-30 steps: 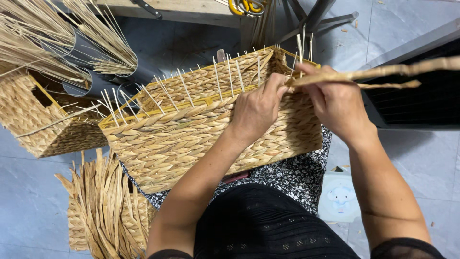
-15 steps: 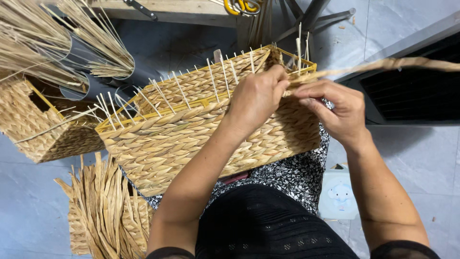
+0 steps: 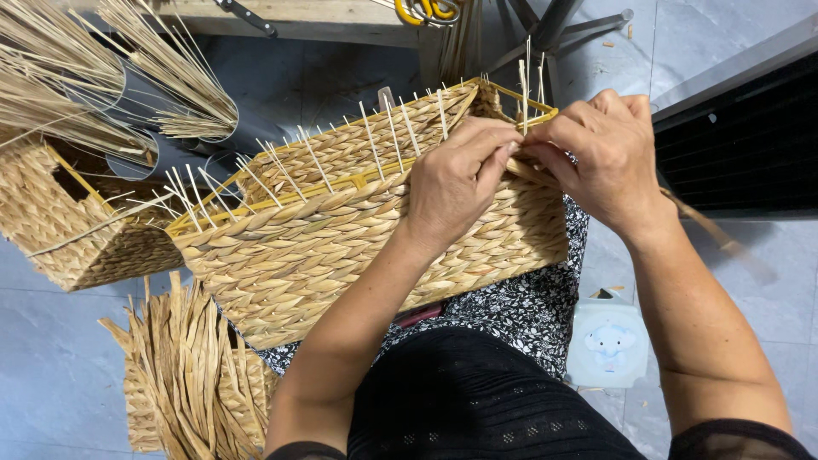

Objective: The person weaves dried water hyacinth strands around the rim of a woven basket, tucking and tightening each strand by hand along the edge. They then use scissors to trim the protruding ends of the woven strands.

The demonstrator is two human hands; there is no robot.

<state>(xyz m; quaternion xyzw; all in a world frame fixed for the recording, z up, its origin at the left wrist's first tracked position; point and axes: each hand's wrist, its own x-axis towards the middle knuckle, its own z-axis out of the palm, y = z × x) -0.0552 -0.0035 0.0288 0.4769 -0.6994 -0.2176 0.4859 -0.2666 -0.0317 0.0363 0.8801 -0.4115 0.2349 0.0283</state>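
A large rectangular woven basket (image 3: 341, 247) lies tilted across the person's lap, its braided side wall toward the camera and thin pale upright stakes (image 3: 375, 140) standing out of its unfinished rim along a yellow frame. The left hand (image 3: 456, 183) rests on the basket's top edge near its far right corner, fingers bent and pressed down onto the weave. Right beside it, touching fingertip to fingertip, the right hand (image 3: 601, 153) is curled over the same corner, fingers drawn together and pinching a flat straw strand (image 3: 711, 230) that trails away behind the wrist to the right of the basket, blurred. To the left of the basket sits a second, smaller woven basket (image 3: 68, 226), and behind that, bundles of thin dry reeds (image 3: 102, 77) stand in grey tubes. Below the big basket's left end, on the grey tiled floor (image 3: 43, 375), lies a loose heap of flat straw strips (image 3: 187, 375). To the right of the lap stands a small white container with a pale blue picture (image 3: 607, 341). Beyond the basket's far edge, yellow-handled scissors (image 3: 426, 10) lie on a wooden counter (image 3: 341, 17).
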